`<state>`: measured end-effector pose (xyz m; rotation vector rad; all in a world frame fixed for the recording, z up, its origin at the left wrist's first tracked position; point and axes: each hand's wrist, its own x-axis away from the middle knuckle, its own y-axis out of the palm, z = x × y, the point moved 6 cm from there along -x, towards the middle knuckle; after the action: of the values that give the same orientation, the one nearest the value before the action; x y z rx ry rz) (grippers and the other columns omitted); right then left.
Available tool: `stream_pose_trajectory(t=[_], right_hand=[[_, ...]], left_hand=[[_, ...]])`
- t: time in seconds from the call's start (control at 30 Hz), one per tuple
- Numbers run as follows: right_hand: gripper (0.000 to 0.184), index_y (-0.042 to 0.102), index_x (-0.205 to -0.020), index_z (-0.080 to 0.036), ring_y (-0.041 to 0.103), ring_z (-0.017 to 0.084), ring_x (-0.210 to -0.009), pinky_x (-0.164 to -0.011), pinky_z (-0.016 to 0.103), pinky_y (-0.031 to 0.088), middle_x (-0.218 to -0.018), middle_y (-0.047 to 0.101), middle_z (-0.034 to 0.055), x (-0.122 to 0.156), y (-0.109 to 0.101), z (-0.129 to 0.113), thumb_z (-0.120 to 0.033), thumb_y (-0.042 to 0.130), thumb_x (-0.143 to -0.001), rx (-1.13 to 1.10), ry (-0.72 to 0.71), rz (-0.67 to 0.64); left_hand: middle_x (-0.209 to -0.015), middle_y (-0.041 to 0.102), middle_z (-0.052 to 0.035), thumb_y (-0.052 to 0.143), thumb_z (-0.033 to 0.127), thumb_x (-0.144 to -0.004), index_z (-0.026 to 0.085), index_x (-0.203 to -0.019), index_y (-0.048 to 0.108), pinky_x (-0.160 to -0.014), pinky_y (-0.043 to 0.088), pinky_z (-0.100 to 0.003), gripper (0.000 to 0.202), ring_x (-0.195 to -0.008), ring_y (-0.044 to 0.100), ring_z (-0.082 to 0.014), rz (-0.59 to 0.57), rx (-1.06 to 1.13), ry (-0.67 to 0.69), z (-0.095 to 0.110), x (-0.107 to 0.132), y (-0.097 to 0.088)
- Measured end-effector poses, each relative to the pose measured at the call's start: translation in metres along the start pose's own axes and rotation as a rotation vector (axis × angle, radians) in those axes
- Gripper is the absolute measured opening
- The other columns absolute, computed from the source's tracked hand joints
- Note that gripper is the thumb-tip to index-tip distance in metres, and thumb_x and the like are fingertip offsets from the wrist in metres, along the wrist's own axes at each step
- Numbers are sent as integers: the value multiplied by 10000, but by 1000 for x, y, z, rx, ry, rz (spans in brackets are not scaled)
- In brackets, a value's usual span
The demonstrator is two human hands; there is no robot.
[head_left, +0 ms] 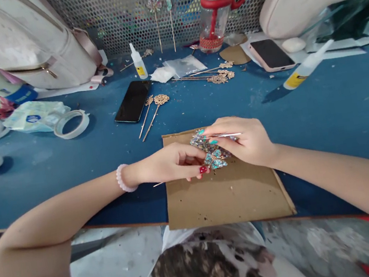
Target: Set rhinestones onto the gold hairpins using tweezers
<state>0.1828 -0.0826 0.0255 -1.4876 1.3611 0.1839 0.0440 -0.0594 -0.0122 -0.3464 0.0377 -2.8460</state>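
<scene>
My left hand (177,161) is closed on a hair stick whose blue, glittering flower-shaped head (215,159) sticks out past the fingertips. The stick's thin metal end shows below the wrist side of that hand. My right hand (249,140) pinches slim metal tweezers (225,135), their tips pointing left. Beneath and behind the fingers lies a heap of small sparkling stones (197,140), partly covered by both hands. All this is over a brown cardboard sheet (221,195) at the table's front edge. Whether the tweezers grip a stone is too small to tell.
Metal hair sticks (154,110) lie beside a black phone (133,101). Glue bottles (139,62) stand at the back and right. A tape roll (71,125) sits left. Behind are a lidded cup (213,18), bags (42,44) and a perforated metal panel (111,20).
</scene>
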Motion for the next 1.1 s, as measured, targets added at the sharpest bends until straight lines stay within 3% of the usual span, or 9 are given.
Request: stream_pose_trajectory(t=[0.17,0.4,1.1], right_hand=[[130,664,-992,-201,693,124,-861,-764,243,565,-926,737,34,0,2,-3,-171,572,-905,21,-43,-35],[105,656,-975,-180,670,120,-859,-770,236,548,-936,714,54,-1,7,-8,-198,572,-914,7,-132,-105],[102,622,-991,-205,652,135,-861,-759,278,552,-945,690,48,-2,11,-12,-219,541,-931,22,-170,-173]], left_hand=[[-958,664,-75,533,183,-882,146,-1020,646,-589,527,-174,182,-747,630,-103,-53,-78,17,4,0,0],[-890,689,-75,564,129,-861,142,-1019,667,-603,544,-180,189,-681,661,-108,-96,-246,74,3,2,1],[-898,677,-61,542,75,-846,145,-1017,662,-603,555,-174,220,-679,667,-93,-113,-243,111,7,1,1]])
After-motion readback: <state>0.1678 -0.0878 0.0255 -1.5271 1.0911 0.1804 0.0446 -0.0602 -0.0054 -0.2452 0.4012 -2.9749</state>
